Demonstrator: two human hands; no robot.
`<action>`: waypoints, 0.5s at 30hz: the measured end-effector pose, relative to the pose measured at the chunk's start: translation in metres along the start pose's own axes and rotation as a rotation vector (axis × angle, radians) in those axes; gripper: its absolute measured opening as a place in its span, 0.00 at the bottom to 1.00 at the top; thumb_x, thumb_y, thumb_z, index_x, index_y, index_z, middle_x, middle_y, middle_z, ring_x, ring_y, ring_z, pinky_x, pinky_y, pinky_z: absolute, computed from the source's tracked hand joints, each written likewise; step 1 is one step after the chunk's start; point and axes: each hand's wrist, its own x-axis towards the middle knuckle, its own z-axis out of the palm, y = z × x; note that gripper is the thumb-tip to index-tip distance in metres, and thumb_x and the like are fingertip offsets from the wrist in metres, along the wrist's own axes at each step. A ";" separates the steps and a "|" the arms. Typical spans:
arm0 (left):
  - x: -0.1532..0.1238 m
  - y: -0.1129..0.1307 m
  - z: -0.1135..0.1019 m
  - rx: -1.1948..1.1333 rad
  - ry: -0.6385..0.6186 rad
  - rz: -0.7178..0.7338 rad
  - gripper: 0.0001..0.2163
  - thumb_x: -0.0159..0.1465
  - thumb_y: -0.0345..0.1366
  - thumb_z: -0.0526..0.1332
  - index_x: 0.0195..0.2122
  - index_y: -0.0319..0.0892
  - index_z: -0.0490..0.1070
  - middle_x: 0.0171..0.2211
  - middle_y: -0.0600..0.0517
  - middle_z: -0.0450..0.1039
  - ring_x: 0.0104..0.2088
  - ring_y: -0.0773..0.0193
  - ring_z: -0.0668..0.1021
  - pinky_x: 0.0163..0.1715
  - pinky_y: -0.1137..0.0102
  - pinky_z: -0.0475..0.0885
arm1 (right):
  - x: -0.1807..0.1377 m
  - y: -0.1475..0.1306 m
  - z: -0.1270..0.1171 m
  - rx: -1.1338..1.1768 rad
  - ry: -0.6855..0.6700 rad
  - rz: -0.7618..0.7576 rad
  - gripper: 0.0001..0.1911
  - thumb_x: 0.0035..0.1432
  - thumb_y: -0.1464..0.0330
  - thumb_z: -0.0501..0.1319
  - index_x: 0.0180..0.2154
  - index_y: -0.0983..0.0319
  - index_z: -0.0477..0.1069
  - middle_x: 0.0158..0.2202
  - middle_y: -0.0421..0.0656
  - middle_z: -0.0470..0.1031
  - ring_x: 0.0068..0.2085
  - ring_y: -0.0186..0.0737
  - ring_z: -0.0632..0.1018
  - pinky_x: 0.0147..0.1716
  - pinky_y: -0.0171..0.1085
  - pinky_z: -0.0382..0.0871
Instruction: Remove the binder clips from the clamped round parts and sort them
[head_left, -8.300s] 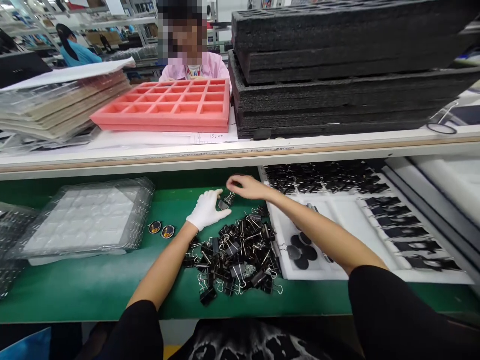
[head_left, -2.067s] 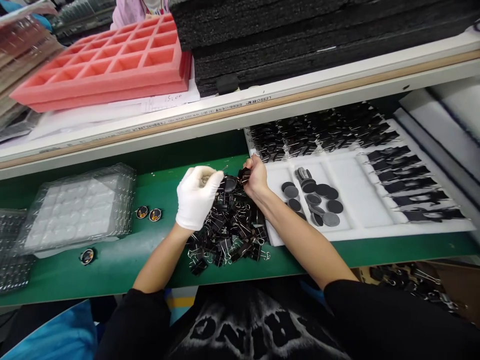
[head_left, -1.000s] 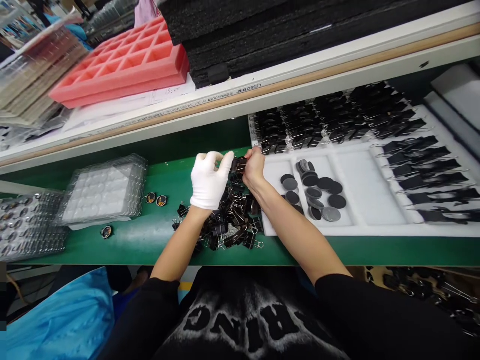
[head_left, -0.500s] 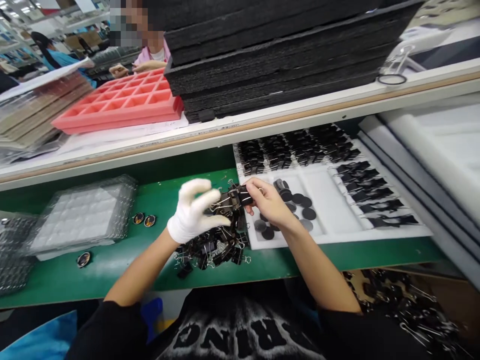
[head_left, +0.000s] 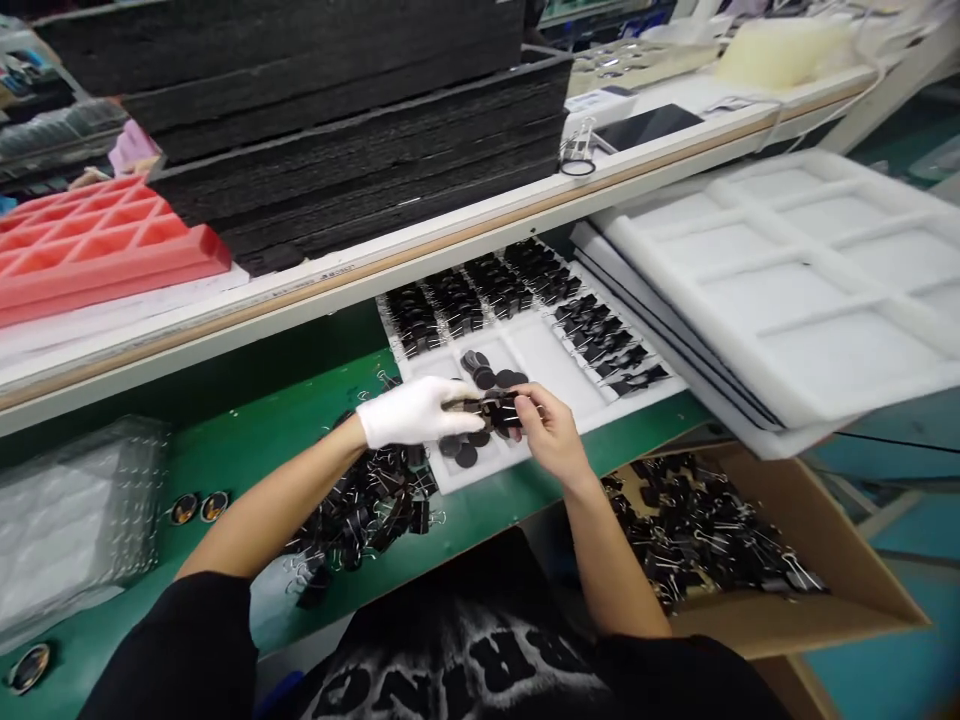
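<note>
1. Two hands meet over the white foam tray (head_left: 559, 360): the white-gloved left hand (head_left: 412, 412) comes in from 9 o'clock and the bare right hand (head_left: 551, 430) from 4 o'clock. Half a second ago, we saw the gloved one over the heap of loose black binder clips (head_left: 367, 510), with thumb and fingers spread.

2. The view has swung toward 3 o'clock, so we now see much more of the brown cardboard carton (head_left: 832, 545), which lies at 4 o'clock from the hands and holds further clips.

3. For the work in hand, we judge that handling has passed from the heap to the tray, bringing clips and flat round dark discs (head_left: 484, 377) together.

4. The right grip is closed: we see thumb and fingers pinching one end of the small black clips with silvery wire handles (head_left: 501, 408). They look like several in a row, but we cannot count them.

5. The left grip is partly closed, its thumb and fingertips around the other end; we cannot tell whether they press on it.

6. These held clips hang above the tray, with discs at 11 and 7 o'clock from them and the heap at 8 o'clock on the green table (head_left: 247, 425). Neat rows of black clips (head_left: 409, 318) fill the tray's far side, and more stand at 2 o'clock.
</note>
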 end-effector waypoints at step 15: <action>0.195 -0.022 0.047 0.569 0.321 -0.270 0.17 0.74 0.48 0.57 0.53 0.42 0.76 0.45 0.42 0.82 0.53 0.47 0.80 0.56 0.55 0.67 | -0.018 0.073 0.001 -0.921 0.574 -0.163 0.21 0.69 0.64 0.55 0.60 0.63 0.70 0.56 0.57 0.72 0.59 0.60 0.71 0.57 0.57 0.59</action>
